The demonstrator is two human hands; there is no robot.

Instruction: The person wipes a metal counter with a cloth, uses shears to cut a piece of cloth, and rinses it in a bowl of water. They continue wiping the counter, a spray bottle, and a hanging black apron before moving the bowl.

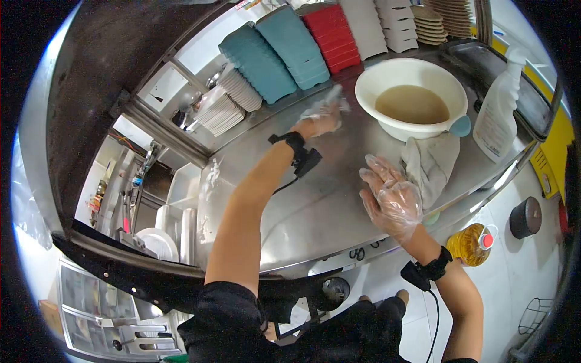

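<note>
the left hand (319,120) clutches a crumpled clear plastic wad (334,97), pressed down for contact on the steel counter (302,212) beside the white basin of brown liquid (411,97), while the gloved right hand (392,196) hovers spread wide, kept off the surface, near the grey cloth (430,163).

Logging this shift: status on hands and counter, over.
Left hand blurred on counter, grip unclear. Right hand open, gloved, beside cloth. Bowl of brown liquid close behind.

Clear-gloved hands (392,199), black wrist straps (296,145), cables (434,314)
</note>
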